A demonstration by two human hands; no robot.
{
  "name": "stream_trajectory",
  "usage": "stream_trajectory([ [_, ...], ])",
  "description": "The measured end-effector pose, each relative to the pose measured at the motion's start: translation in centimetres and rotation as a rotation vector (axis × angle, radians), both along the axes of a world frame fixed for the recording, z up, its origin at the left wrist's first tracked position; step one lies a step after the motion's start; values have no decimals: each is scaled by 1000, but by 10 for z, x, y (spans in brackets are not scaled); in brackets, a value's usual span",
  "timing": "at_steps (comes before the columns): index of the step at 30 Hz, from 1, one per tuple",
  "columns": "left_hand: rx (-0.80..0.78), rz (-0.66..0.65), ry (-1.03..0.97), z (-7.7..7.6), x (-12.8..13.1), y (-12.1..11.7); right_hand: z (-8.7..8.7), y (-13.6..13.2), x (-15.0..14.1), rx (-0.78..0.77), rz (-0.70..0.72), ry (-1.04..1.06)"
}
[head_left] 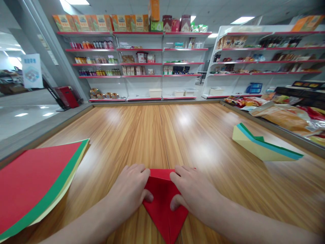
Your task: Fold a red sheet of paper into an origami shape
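Observation:
A folded sheet of red paper (166,206) lies on the wooden table (122,135), its pointed end toward me and a folded strip along its far edge. My left hand (134,184) grips its far left side, fingers curled over the fold and thumb on the near face. On the far right side, my right hand (188,186) holds the paper the same way. Both hands cover the outer corners. To the right stands a folded paper boat (254,145) in yellow, blue and green.
A stack of coloured paper sheets (43,179), red on top, lies at the left. Packaged snacks (286,117) sit beyond the table's right edge. Behind the table stand stocked shelves (142,64) and a red box-like item (66,97) on the floor.

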State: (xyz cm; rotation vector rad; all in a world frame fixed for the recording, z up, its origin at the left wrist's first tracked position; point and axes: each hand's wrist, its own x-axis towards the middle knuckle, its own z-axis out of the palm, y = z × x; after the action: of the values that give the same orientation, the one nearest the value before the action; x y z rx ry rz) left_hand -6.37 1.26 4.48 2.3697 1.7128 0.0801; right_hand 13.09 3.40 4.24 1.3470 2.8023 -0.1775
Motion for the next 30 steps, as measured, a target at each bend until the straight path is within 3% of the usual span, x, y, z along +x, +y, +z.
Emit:
stream_trajectory([
  [11,20,-9,-1,-8,-2,-1,-1,0,-1,-6,-13,-9],
  [22,-20,-126,81,8,11,0,-14,3,3,52,104,79],
  [30,-39,-146,56,7,11,0,-18,4,5,78,133,106],
])
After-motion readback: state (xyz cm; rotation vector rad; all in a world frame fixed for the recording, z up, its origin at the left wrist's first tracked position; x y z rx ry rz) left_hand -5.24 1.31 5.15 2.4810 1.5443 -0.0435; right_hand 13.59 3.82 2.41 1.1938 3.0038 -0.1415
